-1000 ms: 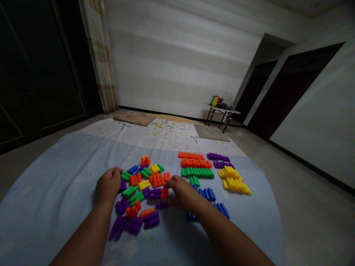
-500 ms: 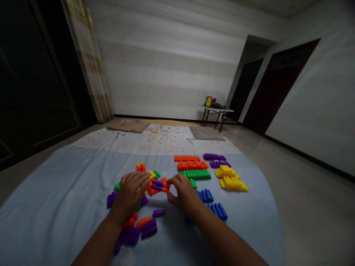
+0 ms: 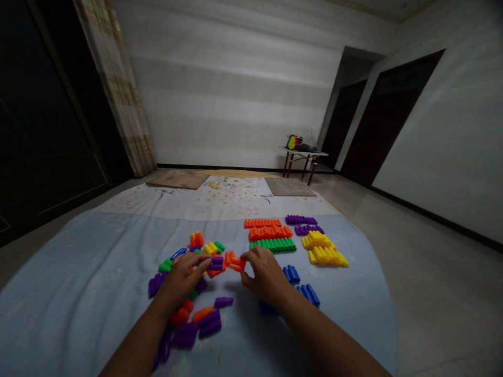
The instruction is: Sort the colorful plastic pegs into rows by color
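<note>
My left hand (image 3: 184, 277) pinches purple pieces (image 3: 216, 263) between thumb and fingers, over a loose mixed pile. Just to its right, my right hand (image 3: 262, 272) grips orange pieces (image 3: 236, 261) by their right end. A narrow gap shows between the purple and the orange pieces. Beneath and around my left hand lie purple blocks (image 3: 185, 335), an orange piece (image 3: 203, 314), yellow pieces (image 3: 210, 248) and green pieces. Blue pieces (image 3: 308, 294) lie beside my right wrist, some partly hidden by it.
Beyond my right hand are rows of orange (image 3: 262, 223), green (image 3: 273, 245), purple (image 3: 301, 220) and yellow pieces (image 3: 328, 256). A brown board (image 3: 178, 179) and a grey board (image 3: 290, 187) rest on the cloth's far part. A small table (image 3: 302, 152) stands behind.
The purple pieces, earlier lying against the orange ones between my hands, are now apart from them in my left hand. The view has shifted slightly.
</note>
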The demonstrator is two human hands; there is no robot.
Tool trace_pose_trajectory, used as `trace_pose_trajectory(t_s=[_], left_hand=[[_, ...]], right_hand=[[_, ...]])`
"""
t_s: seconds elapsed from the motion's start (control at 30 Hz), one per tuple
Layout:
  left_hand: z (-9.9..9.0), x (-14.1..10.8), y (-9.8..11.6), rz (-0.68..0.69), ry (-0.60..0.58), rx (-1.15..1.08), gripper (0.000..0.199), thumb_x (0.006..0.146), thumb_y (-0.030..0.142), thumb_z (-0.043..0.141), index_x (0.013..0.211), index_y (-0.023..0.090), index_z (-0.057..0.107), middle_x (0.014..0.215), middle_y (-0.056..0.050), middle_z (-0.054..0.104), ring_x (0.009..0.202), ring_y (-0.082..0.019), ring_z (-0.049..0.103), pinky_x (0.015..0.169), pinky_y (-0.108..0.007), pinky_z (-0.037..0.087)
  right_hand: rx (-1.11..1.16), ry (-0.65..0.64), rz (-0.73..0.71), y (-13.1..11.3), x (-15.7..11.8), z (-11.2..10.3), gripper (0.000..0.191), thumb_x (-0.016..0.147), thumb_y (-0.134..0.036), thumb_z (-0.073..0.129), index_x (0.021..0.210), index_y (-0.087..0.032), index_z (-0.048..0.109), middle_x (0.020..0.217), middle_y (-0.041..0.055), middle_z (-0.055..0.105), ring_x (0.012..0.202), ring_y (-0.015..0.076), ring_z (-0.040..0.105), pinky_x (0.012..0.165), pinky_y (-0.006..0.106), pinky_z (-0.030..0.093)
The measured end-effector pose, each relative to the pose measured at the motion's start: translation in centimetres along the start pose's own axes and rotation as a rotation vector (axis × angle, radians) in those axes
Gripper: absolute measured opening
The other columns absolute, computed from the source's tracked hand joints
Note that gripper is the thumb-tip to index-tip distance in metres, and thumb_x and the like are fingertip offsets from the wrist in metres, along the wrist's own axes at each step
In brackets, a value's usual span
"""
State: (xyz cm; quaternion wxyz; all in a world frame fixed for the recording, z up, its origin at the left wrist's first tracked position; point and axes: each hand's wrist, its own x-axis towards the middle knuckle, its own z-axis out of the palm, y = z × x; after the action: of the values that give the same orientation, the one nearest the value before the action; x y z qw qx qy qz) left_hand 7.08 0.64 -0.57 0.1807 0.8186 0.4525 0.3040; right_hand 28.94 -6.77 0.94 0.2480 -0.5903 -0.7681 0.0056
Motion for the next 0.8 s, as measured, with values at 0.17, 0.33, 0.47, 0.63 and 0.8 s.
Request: trace_pose_trajectory(t_s=[0.17, 0.33, 0.47, 0.63, 0.8], left_hand=[[0.2, -0.1, 0.0, 0.01, -0.07, 0.097, 0.036, 0.082, 0.049, 0.041, 0.09, 0.026, 0.068, 0.093, -0.003, 0.068, 0.092, -0.02, 0.059, 0.092, -0.038, 0.037], [0.1, -0.1, -0.2, 0.012, -0.113, 0.172, 0.039, 0.085, 0.047, 0.037, 0.088, 0.023, 0.067, 0.09, -0.004, 0.068, 0.089, -0.019, 0.059, 0.089, -0.038, 0.037], [0.0, -0.2, -0.9, 0.028, -0.033, 0.186, 0.038, 0.086, 0.046, 0.035, 0.088, 0.024, 0.065, 0.094, -0.002, 0.068, 0.093, -0.019, 0.058, 0.089, -0.037, 0.036], [-0.9, -0.3, -1.8, 0.023, 0.108, 0.189, 0.041, 0.087, 0.045, 0.03, 0.089, 0.023, 0.065, 0.093, -0.002, 0.068, 0.093, -0.018, 0.059, 0.088, -0.034, 0.038], [-2.2, -0.5, -3.1, -0.048, 0.274, 0.183, 0.043, 0.087, 0.043, 0.028, 0.087, 0.019, 0.064, 0.091, -0.005, 0.068, 0.09, -0.019, 0.06, 0.088, -0.033, 0.04]], right_hand=[[-0.099, -0.12, 0.012, -0.9, -0.5, 0.0, 0.028, 0.077, -0.032, 0.057, 0.101, -0.017, 0.06, 0.092, 0.0081, 0.06, 0.088, 0.0213, 0.053, 0.077, 0.031, 0.039], [-0.226, -0.273, -0.016, -1.6, -0.1, 0.8, 0.032, 0.087, -0.035, 0.041, 0.09, -0.014, 0.064, 0.084, 0.0115, 0.064, 0.08, 0.0223, 0.058, 0.075, 0.036, 0.04], [-0.212, -0.265, -0.084, -1.6, 0.4, 0.1, 0.029, 0.084, -0.036, 0.046, 0.098, -0.017, 0.063, 0.09, 0.0102, 0.064, 0.087, 0.0236, 0.057, 0.078, 0.038, 0.039], [-0.184, -0.342, -0.2, -1.7, 1.1, -0.5, 0.03, 0.079, -0.029, 0.054, 0.107, -0.021, 0.06, 0.101, 0.0089, 0.062, 0.094, 0.0258, 0.054, 0.079, 0.04, 0.04], [-0.207, -0.428, -0.244, -1.3, 1.7, 0.7, 0.024, 0.08, -0.022, 0.051, 0.102, -0.021, 0.061, 0.098, 0.0073, 0.064, 0.091, 0.0241, 0.055, 0.078, 0.04, 0.04]])
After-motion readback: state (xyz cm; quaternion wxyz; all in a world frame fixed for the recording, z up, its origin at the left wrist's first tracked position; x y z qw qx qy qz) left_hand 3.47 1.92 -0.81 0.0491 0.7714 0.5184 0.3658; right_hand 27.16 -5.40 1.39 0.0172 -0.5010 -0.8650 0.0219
